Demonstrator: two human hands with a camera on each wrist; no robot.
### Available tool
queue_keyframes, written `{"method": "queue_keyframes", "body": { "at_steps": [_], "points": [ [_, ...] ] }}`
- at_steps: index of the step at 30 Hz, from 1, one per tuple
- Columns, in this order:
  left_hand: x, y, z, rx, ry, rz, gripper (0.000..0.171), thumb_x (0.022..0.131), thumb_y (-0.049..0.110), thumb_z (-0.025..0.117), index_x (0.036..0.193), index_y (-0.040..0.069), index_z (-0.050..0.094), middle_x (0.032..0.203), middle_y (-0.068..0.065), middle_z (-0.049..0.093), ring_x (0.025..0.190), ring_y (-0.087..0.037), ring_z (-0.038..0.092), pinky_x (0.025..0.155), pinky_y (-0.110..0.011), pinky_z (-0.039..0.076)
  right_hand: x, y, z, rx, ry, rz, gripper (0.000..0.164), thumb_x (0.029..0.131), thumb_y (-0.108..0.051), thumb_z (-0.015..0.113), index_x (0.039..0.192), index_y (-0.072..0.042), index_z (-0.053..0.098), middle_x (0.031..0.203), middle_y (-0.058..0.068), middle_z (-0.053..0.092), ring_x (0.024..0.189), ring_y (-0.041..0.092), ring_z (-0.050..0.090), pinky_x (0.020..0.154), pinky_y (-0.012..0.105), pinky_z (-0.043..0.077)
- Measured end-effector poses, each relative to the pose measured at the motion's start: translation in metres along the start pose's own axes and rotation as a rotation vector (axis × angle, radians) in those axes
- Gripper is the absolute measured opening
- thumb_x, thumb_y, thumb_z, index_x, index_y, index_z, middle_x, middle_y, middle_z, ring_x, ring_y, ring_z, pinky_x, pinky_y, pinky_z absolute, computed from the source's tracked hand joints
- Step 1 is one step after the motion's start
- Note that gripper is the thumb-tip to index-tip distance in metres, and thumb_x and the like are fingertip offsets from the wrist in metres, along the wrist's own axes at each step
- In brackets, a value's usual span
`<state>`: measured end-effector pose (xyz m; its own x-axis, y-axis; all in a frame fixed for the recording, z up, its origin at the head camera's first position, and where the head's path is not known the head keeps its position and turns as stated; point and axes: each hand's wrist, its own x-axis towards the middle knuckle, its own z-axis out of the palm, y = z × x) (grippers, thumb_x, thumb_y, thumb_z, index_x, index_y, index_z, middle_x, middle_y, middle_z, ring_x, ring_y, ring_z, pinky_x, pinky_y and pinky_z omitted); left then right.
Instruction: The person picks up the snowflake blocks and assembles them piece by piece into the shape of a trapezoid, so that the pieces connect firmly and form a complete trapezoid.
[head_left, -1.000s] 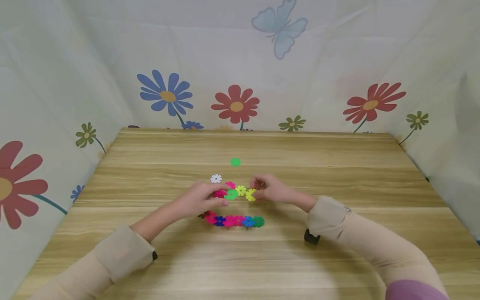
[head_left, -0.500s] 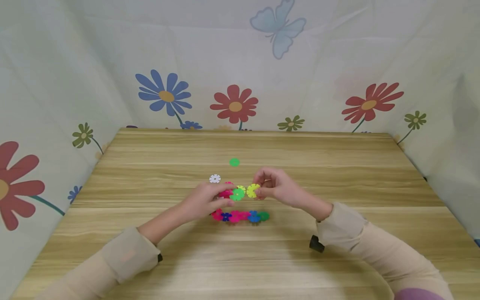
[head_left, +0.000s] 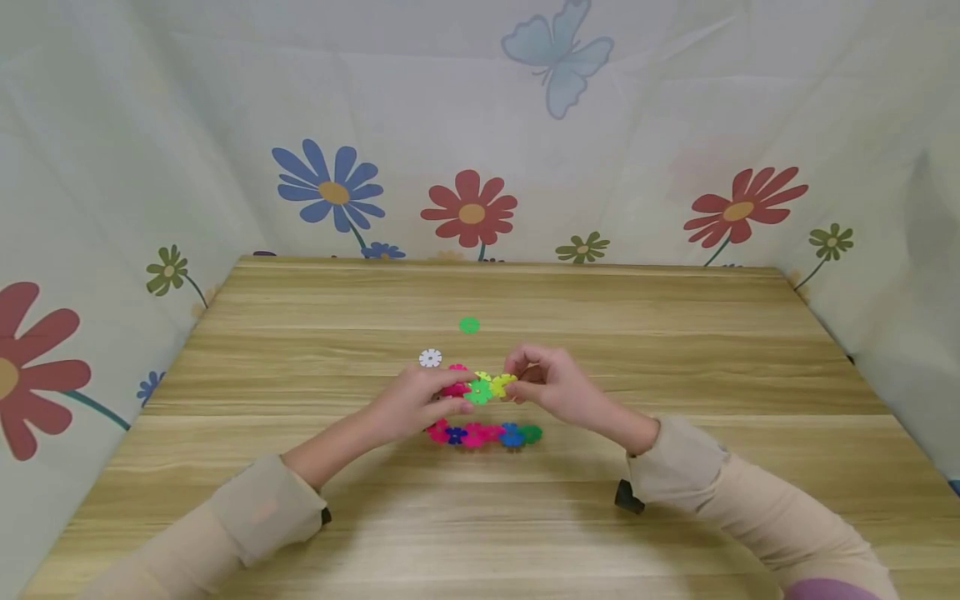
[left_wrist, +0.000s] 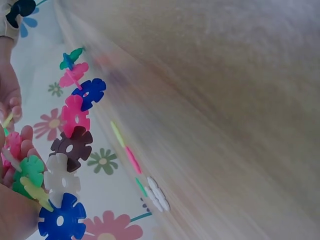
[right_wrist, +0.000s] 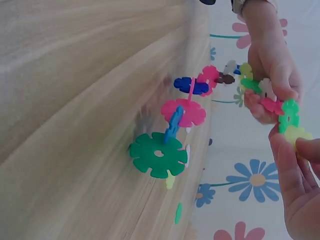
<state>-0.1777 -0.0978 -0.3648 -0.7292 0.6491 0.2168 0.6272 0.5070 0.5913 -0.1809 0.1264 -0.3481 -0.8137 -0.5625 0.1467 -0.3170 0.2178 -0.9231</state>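
My left hand [head_left: 408,402] grips a chain of interlocking plastic flower discs near one end, thumb and fingers around a pink disc [right_wrist: 272,105]. A light green disc [right_wrist: 289,116] sticks out past its fingertips. Between thumb and fingers, my right hand [head_left: 555,385] pinches a yellow disc [right_wrist: 296,134], its edge right at the light green one. The chain loops back under the left hand through a blue disc [left_wrist: 62,217], a white disc [left_wrist: 61,177] and a brown disc [left_wrist: 72,148]. Its other end, a dark green disc [right_wrist: 158,155], hangs over the table nearer the person.
Loose discs lie flat on the wooden table [head_left: 675,333] beyond the hands: a white disc [head_left: 430,358], a green disc [head_left: 469,325], a pink disc [head_left: 457,368] and a yellow one partly hidden. A flower-printed cloth [head_left: 630,150] stands behind the table.
The right hand lifted its yellow disc slightly, then brought it left against the light green disc. The left hand and the chain shifted a little to the right.
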Motion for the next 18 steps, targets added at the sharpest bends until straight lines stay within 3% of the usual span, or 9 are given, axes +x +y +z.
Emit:
{"method": "queue_keyframes", "body": {
  "at_steps": [4,8,13,18],
  "points": [
    [0.000,0.001,0.001,-0.002,0.012,0.028,0.033,0.081,0.022,0.062,0.110,0.005,0.061,0.082,-0.001,0.067,0.056,0.000,0.046,0.052,-0.015,0.043,-0.003,0.001,0.004,-0.052,0.036,-0.067,0.007,0.079,0.011,0.056,0.082,0.005,0.056,0.074,0.018,0.060,0.061,0.010,0.060,0.057,0.038,0.052],
    [0.000,0.001,0.001,0.007,0.031,0.075,0.032,0.080,0.021,0.064,0.106,0.002,0.063,0.071,0.001,0.062,0.051,-0.001,0.036,0.048,-0.015,0.039,-0.005,0.001,0.008,-0.070,0.072,-0.095,0.006,0.077,0.012,0.057,0.080,0.006,0.056,0.070,0.018,0.061,0.058,0.010,0.059,0.054,0.032,0.052],
    [0.001,0.002,0.001,0.008,0.055,0.086,0.032,0.078,0.020,0.066,0.103,0.001,0.064,0.075,-0.001,0.065,0.051,0.001,0.037,0.048,-0.014,0.039,-0.007,0.000,0.013,-0.057,0.118,-0.091,0.006,0.077,0.012,0.058,0.079,0.007,0.056,0.070,0.020,0.062,0.058,0.015,0.061,0.054,0.027,0.052],
    [0.002,0.004,0.001,0.013,0.044,0.090,0.032,0.079,0.021,0.065,0.103,0.001,0.064,0.069,0.000,0.062,0.048,0.002,0.032,0.044,-0.014,0.035,-0.009,0.001,0.014,-0.024,0.119,-0.105,0.004,0.078,0.012,0.057,0.079,0.009,0.055,0.072,0.022,0.061,0.060,0.030,0.061,0.054,0.026,0.052]
  ]
}}
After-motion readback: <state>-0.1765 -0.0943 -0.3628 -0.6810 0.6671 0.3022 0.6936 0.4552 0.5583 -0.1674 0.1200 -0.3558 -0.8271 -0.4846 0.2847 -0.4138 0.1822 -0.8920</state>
